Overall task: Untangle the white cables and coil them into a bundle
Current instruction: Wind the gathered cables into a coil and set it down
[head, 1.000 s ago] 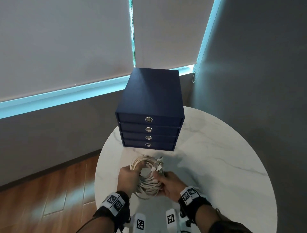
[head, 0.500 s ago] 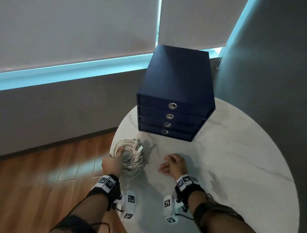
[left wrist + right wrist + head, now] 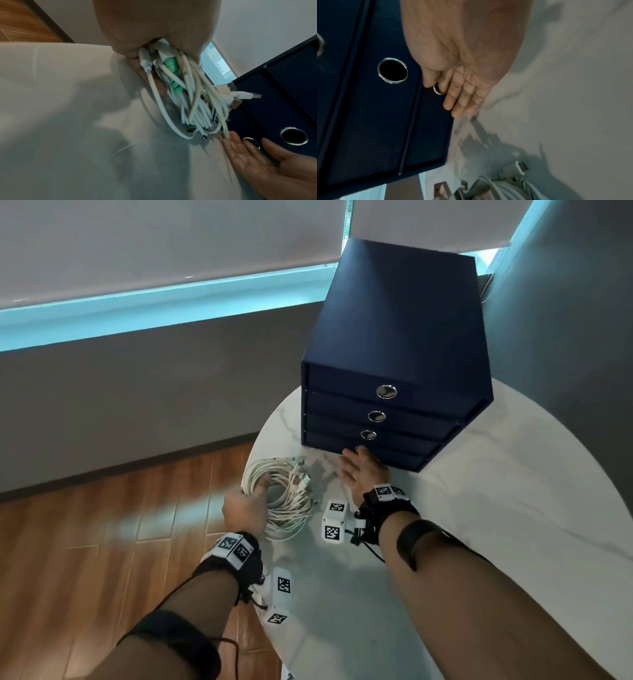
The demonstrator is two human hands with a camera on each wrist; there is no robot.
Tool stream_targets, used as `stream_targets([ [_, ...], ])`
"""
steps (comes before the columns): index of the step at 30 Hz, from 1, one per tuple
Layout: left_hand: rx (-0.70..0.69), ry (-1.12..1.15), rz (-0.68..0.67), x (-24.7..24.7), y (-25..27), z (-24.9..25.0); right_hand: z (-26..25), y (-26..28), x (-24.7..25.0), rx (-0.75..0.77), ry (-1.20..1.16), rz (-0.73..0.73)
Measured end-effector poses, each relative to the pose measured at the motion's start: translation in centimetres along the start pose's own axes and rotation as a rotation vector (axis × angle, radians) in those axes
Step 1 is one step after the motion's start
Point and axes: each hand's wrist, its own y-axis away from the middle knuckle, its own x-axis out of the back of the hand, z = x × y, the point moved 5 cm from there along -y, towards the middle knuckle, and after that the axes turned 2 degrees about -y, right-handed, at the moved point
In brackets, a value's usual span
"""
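Gripping cables (left hand); right hand flat

I seem to be in an office corner: a navy drawer unit ahead of my right hand, roller blinds beyond, wood floor left.

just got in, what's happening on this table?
A person is at a round marble table. The left hand grips a coiled bundle of white cables near the table's left edge. The right hand is open, fingers straight, reaching at the ring pull of the bottom drawer of a dark blue drawer box. All four drawers look closed.
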Motion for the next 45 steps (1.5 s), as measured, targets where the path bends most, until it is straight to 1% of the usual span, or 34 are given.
stream_targets([
  [5, 0.005, 0.0, -0.018, -0.2, -0.4, 0.0, 0.2, -0.6, 0.1, -0.038, -0.018, 0.011],
  [8, 0.002, 0.004, -0.032, -0.3, -0.4, 0.0, 0.3, -0.8, 0.3, -0.042, 0.026, 0.026],
  [12, 0.022, 0.016, -0.048, -0.2, -0.3, 0.1, 0.9, -0.1, 1.2, -0.019, 0.069, -0.037],
  [17, 0.042, 0.03, -0.084, 0.0, 0.0, 0.2, 2.5, 2.0, 3.2, -0.023, 0.058, -0.112],
  [19, -0.008, 0.043, -0.134, 0.3, 0.8, 0.4, 3.1, 2.9, 4.0, -0.023, 0.07, -0.124],
  [24, -0.191, 0.009, -0.349, 0.5, 3.8, 1.6, 5.2, 5.1, 5.3, -0.047, -0.003, -0.119],
  [28, -0.262, 0.005, -0.425, 0.2, 4.4, 3.4, 7.3, 6.5, 6.1, -0.092, -0.016, -0.123],
  [31, -0.293, -0.005, -0.509, -0.9, 5.2, 5.5, 8.1, 8.1, 6.3, -0.092, 0.11, -0.171],
  [33, -0.291, -0.034, -0.513, -1.9, 5.7, 6.8, 8.5, 9.0, 6.8, -0.089, 0.214, -0.148],
  [34, -0.293, -0.055, -0.513, -2.5, 6.0, 7.5, 8.7, 9.4, 7.0, -0.103, 0.219, -0.161],
  [36, -0.278, -0.087, -0.533, -4.2, 6.4, 8.7, 9.1, 10.1, 7.2, -0.135, 0.231, -0.225],
  [38, -0.277, -0.12, -0.555, -6.1, 6.4, 9.8, 9.0, 10.6, 7.3, -0.155, 0.291, -0.274],
  [40, -0.275, -0.199, -0.56, -8.3, 5.4, 10.1, 8.8, 10.7, 7.6, -0.144, 0.369, -0.32],
  [43, -0.188, -0.352, -0.53, -10.7, 3.9, 9.1, 8.3, 10.8, 9.0, -0.191, 0.423, -0.309],
  [45, -0.141, -0.415, -0.522, -11.9, 3.2, 8.3, 7.5, 10.9, 9.9, -0.217, 0.447, -0.338],
])
